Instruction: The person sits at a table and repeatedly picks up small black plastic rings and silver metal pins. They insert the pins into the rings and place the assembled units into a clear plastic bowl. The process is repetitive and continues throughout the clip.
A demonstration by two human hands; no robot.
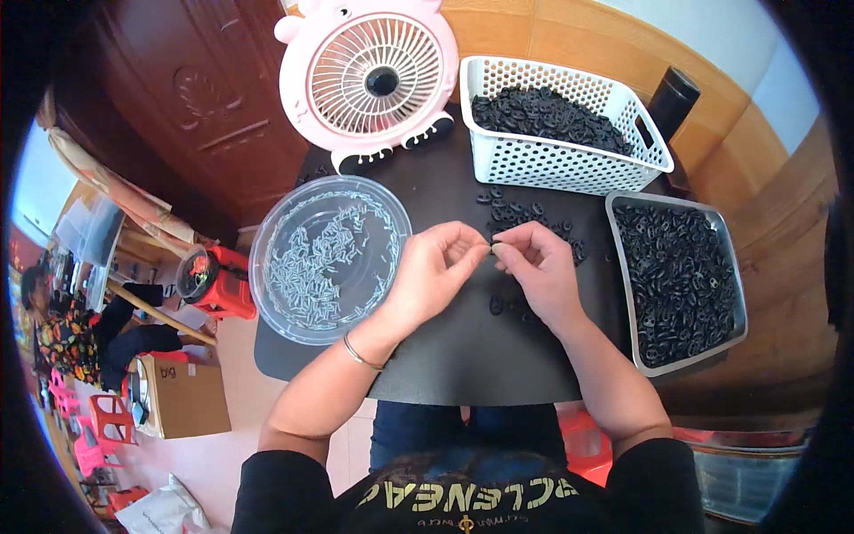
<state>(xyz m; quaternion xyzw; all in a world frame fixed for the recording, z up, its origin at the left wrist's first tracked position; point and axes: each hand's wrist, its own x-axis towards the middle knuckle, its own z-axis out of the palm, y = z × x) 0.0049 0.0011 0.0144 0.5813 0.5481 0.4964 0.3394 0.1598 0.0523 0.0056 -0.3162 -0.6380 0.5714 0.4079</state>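
Note:
My left hand (434,269) and my right hand (544,274) meet over the dark table, thumbs and forefingers pinched together. Something tiny and dark shows between the fingertips, mostly hidden, so its kind cannot be made out. Beside my left hand stands a round clear plastic tub (268,283) with many small silvery pins (307,276) in it. Loose black oval pieces with holes (513,212) lie beyond and around my right hand. A metal tray (629,307) to the right is filled with similar black pieces (680,276).
A white perforated basket (551,169) of black pieces stands at the back right, a black cylinder (673,96) behind it. A pink fan (374,80) is at the back left. On the floor at left are a cardboard box (191,398) and a red stool (227,285); another person (67,343) sits beyond.

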